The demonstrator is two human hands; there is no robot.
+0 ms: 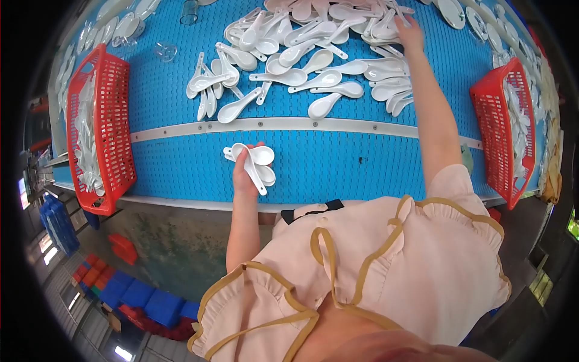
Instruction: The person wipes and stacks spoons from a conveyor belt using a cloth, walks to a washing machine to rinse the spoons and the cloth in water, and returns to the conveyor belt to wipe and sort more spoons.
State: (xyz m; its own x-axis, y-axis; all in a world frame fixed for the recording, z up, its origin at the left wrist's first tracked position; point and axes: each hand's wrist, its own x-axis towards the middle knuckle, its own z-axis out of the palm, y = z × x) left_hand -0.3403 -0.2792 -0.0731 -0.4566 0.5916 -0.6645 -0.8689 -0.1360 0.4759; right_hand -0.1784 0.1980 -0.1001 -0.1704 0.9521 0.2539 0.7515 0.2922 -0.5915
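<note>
Several white ceramic soup spoons are bunched in my left hand, whose fingers are closed round them above the near blue strip. Bowls and handles in this bunch point different ways. My right arm is stretched out to the far right side of a loose pile of white soup spoons. There my right hand is at the pile's edge, its fingers closed on a spoon handle and partly hidden. More spoons lie stacked just below that hand.
A red plastic basket holding white pieces stands at left, another red basket at right. A metal strip crosses the blue mesh surface. Glass cups and white plates lie farther back. Blue crates stand behind me.
</note>
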